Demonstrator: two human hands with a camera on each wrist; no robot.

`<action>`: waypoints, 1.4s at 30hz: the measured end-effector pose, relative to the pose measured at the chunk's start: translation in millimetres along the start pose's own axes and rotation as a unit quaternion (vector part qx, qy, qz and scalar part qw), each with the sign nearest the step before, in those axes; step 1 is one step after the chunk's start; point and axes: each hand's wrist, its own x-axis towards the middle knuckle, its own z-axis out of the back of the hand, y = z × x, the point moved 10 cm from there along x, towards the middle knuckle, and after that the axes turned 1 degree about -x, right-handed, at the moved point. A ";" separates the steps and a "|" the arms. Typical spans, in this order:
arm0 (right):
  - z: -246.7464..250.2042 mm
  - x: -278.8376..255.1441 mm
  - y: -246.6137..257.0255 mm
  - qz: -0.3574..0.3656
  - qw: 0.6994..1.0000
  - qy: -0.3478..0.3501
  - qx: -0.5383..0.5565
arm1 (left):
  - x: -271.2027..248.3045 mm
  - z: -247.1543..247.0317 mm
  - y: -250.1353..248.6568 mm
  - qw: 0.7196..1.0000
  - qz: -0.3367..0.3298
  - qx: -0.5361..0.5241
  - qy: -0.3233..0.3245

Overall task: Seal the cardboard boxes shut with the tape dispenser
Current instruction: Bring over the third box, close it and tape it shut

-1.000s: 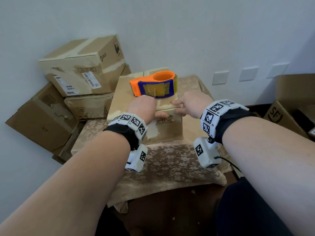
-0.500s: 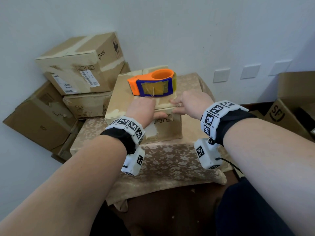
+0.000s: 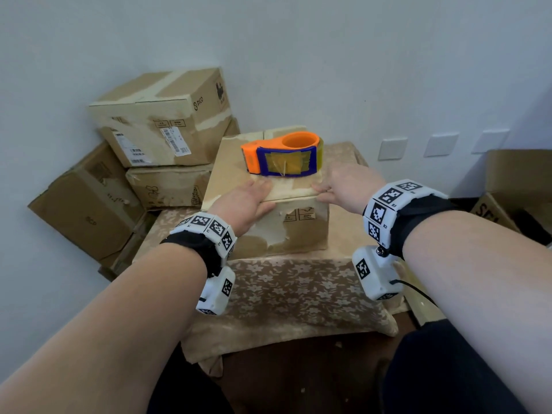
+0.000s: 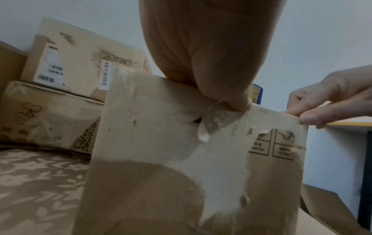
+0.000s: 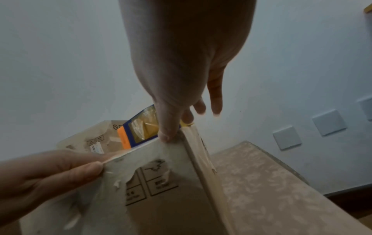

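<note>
A worn cardboard box (image 3: 298,234) stands on the cloth-covered table (image 3: 298,291). The orange and blue tape dispenser (image 3: 283,158) lies on its lid, and neither hand holds it. My left hand (image 3: 249,197) lies flat on the lid's front edge. Its thumb presses a bit of clear tape (image 4: 219,117) onto the front face. My right hand (image 3: 346,186) rests at the front right corner with straight fingers over the lid, and its thumb (image 5: 167,135) presses on the corner edge.
Several taped cardboard boxes (image 3: 161,121) are piled against the wall at the left, reaching down to the floor (image 3: 83,204). An open box (image 3: 519,180) sits at the right. Wall plates (image 3: 392,147) are behind the table.
My left hand has slid a little leftward along the box's front edge, so the two thumbs are further apart. The dispenser stays on the lid.
</note>
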 end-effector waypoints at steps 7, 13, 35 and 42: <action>-2.8 22.3 23.0 0.002 0.999 -0.019 -0.042 | -14.1 1.7 28.9 0.997 0.058 0.047 0.030; -9.9 37.2 91.5 0.123 0.990 -0.027 -0.066 | -25.7 4.8 53.8 0.995 0.086 0.035 0.036; -17.7 38.4 100.2 0.170 0.983 -0.047 -0.054 | -25.0 -5.4 67.8 0.996 0.082 0.034 0.029; -16.4 23.4 65.5 0.143 0.989 -0.036 -0.032 | -27.5 -2.4 64.5 0.994 0.096 0.038 0.041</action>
